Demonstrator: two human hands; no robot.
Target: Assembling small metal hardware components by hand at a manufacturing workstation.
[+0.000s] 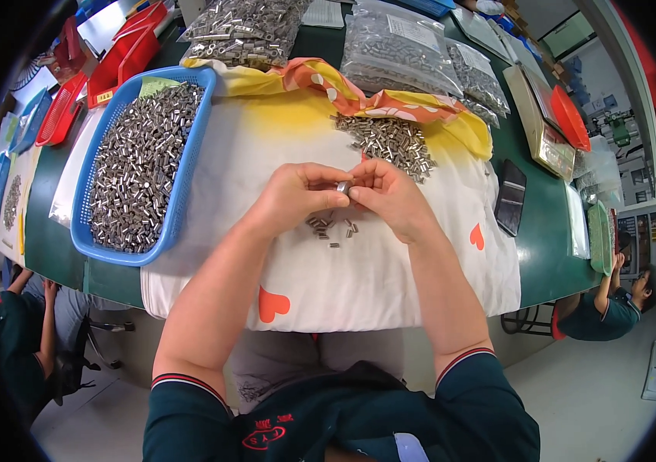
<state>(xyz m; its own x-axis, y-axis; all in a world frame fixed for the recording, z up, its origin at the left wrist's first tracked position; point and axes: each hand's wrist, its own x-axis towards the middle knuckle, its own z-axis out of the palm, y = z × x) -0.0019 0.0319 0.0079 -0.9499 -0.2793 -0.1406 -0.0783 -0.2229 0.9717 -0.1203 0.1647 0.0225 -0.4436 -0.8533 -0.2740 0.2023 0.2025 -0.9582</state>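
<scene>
Over the middle of the cloth, my left hand (302, 194) and my right hand (392, 199) meet fingertip to fingertip. Between them they pinch a small shiny metal sleeve (343, 187). Fingers of both hands are closed on it and partly hide it. Just below lie several loose metal sleeves (333, 231) on the white cloth (220, 200). Beyond my right hand a larger pile of the same metal sleeves (393, 145) rests against the folded yellow and orange edge of the cloth (320, 81).
A blue basket (203, 138) full of metal pieces stands at the left. Clear bags of metal parts (397, 46) lie at the back. A dark phone (510, 197) rests on the green table (540, 254) at right. Red trays (124, 58) stand far left. Co-workers sit at both sides.
</scene>
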